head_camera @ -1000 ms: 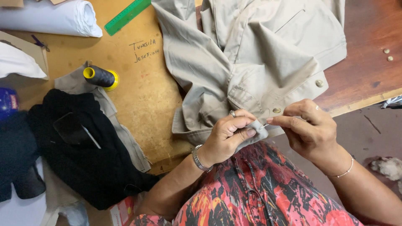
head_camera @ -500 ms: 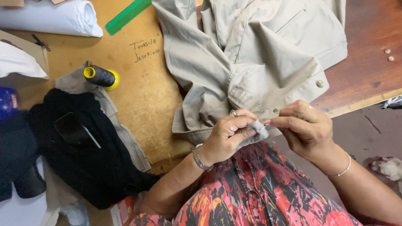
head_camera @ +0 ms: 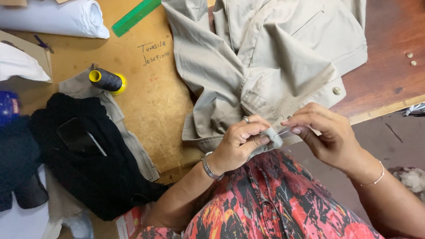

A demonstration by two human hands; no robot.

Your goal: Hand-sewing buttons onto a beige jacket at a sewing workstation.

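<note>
Left hand (head_camera: 239,144) curled, thumb pressed against bent fingers in a pinch, wrist angled toward seven o'clock. Right hand (head_camera: 325,132) just beside at three o'clock, fingertips pinched together and aimed at nine o'clock, forearm trailing toward five o'clock.

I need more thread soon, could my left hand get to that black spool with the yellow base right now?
Probably not straight away: the left hand is pinching the beige garment at the stitch. Let go, and the spool lies on open board with nothing between.
</note>
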